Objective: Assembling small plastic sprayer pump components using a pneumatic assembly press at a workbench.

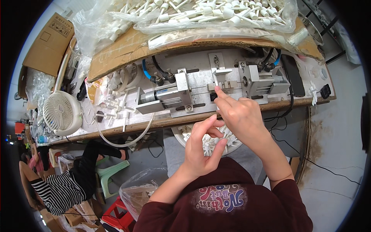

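Observation:
My right hand [241, 114] reaches to a clamping fixture on the bench, its index finger stretched out. The fingertip touches the lower end of a small white plastic piece [216, 79] at a metal block [226, 85] in the fixture's middle. Its thumb is mostly hidden. Just in front of the bench edge hangs my left hand [203, 145], thumb and fingers curved and apart, with nothing visible between them. Under both hands, at my lap, a round white container [178, 136] holds many white plastic pieces [210, 144], partly covered by the hands.
Pneumatic cylinders [166, 96] [264, 79] flank the fixture. Above it, a cardboard sheet [116, 58] carries heaped white stemmed pieces [201, 13]. A white fan [62, 112] and loose pieces [114, 108] are left; a dark phone [292, 75] lies right. Another person [65, 189] sits lower left.

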A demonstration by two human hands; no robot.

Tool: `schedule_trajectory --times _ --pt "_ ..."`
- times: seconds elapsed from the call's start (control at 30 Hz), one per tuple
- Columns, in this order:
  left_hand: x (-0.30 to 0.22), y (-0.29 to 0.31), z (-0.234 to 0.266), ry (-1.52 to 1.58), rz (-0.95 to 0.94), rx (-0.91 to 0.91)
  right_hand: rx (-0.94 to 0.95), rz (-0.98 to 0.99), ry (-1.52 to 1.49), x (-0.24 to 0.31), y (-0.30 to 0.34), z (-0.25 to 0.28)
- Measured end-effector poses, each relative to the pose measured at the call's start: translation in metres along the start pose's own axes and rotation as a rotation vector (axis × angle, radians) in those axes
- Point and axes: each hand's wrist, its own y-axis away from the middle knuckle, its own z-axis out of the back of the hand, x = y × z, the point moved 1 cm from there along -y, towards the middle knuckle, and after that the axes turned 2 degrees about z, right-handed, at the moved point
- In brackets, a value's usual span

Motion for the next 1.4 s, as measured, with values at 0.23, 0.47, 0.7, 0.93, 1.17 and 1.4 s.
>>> schedule_trajectory --times 0.23,0.47,0.7,0.93,1.17,1.4 --pt "0.001 0.010 0.011 -0.019 0.005 -0.032 0.008 0.027 0.067 0.001 -0.002 0.000" --pt "0.004 0.028 0.019 -0.052 0.059 -0.041 -0.150 0.012 -0.269 -0.012 -0.030 0.041" --pt "0.001 0.028 0.013 -0.040 -0.014 -0.086 -0.242 -0.022 0.105 -0.057 -0.143 0.078" --pt "-0.002 0.033 0.014 -0.064 -0.024 -0.057 0.269 -0.030 0.342 -0.098 -0.217 0.028" --pt "-0.002 0.038 0.015 -0.071 0.039 0.003 0.290 0.029 0.312 -0.091 -0.220 0.033" --pt "-0.004 0.033 0.010 -0.089 0.016 0.022 0.283 0.087 0.422 -0.095 -0.219 0.034"
